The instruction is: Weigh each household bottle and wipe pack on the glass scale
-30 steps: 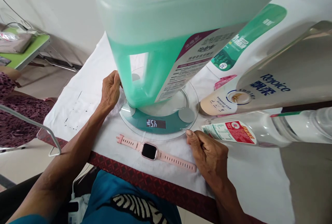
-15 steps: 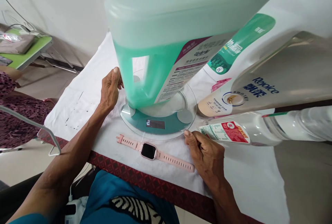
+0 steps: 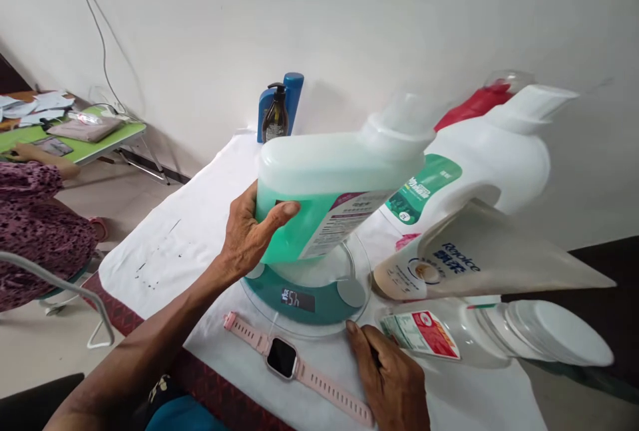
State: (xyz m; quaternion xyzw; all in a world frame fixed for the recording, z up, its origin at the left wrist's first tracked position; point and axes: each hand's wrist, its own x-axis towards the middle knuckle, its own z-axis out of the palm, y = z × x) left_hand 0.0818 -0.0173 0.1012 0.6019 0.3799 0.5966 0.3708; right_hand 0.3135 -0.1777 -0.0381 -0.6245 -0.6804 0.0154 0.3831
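Observation:
A jug of green liquid [image 3: 294, 231] stands on a round glass scale [image 3: 279, 308]. My left hand [image 3: 244, 235] grips the jug at its left side, thumb across the front near its handle opening; the other fingers are hidden behind it. Lit digits show on the scale's display [image 3: 298, 299]. My right hand [image 3: 392, 378] rests at the scale's front right rim, its fingers curled and the thumb tip at the glass edge. Whatever may be in that hand is hidden. Between my hands and the table edge lies a pink-strapped smartwatch [image 3: 282, 356], face up.
Right of the scale stand a Rejoice bottle [image 3: 459, 261], a clear bottle with a red label [image 3: 469, 334] and a large white jug [image 3: 494, 158]. Blue and dark pump bottles [image 3: 275, 115] stand by the wall. At left, a person in a patterned garment [image 3: 44, 231] sits at a green table [image 3: 94, 145].
My left hand has moved from beside the scale onto the jug. Digits now show on the display. The view has tilted up, bringing the jug's cap and the wall into sight.

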